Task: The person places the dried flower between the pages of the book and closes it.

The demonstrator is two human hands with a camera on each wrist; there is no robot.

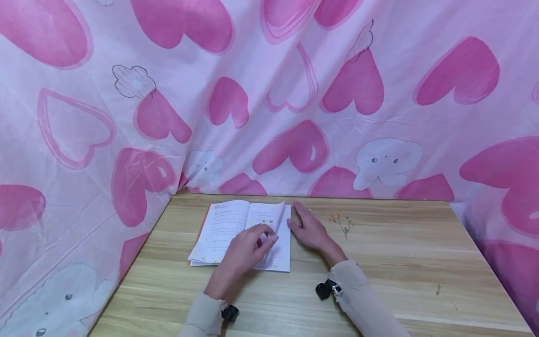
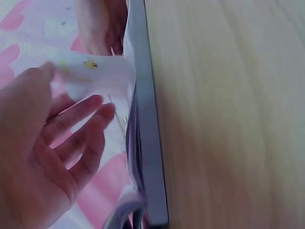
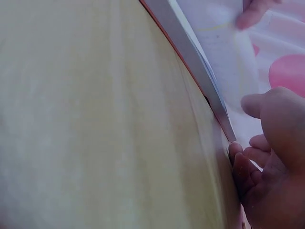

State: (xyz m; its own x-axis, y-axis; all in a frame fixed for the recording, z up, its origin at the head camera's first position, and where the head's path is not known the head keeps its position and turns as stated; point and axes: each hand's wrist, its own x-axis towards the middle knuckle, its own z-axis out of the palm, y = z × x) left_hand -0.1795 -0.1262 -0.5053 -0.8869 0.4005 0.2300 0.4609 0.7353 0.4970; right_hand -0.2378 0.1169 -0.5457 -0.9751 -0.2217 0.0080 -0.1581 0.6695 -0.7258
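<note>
An open book point(image 1: 223, 229) with white pages and an orange cover edge lies on the wooden table. My left hand point(image 1: 246, 250) is over its right half and pinches a lifted page point(image 2: 97, 71) near the edge. That page curls upward, with small yellow prints on it. On the page beneath is a small dried flower sprig point(image 1: 265, 222), partly hidden by the left hand; its thin stems show in the left wrist view. My right hand point(image 1: 310, 229) lies at the book's right edge, fingers extended, fingertips right at the far corner in the right wrist view.
Another dried flower sprig point(image 1: 343, 224) lies on the table point(image 1: 400, 262), right of the right hand. Small plant bits point(image 1: 439, 289) are farther right. A pink heart-print curtain point(image 1: 286, 103) hangs behind the table and along its sides.
</note>
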